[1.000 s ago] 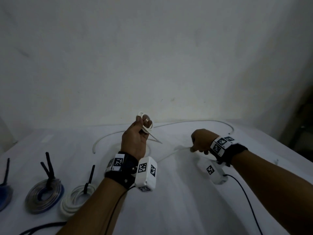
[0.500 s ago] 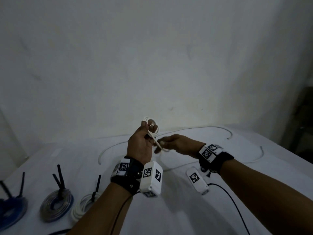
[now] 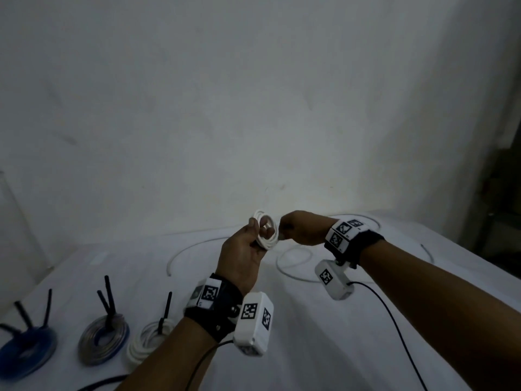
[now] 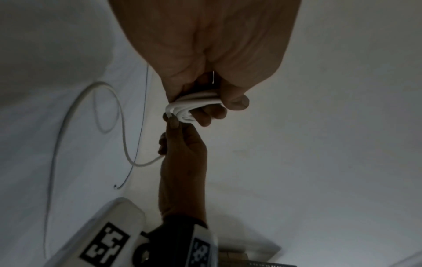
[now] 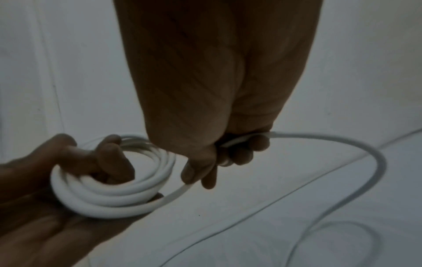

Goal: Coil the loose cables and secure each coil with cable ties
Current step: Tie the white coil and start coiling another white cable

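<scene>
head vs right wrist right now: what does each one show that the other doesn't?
Head only: three finished coils at the table's left, a blue cable coil, a grey cable coil and a white tied cable coil, each with black cable ties sticking up.

Right wrist only: the white cable's loose run leaving the right hand and curving down to the table.

Both: the left hand holding the small white cable coil, the right hand feeding cable beside it.
</scene>
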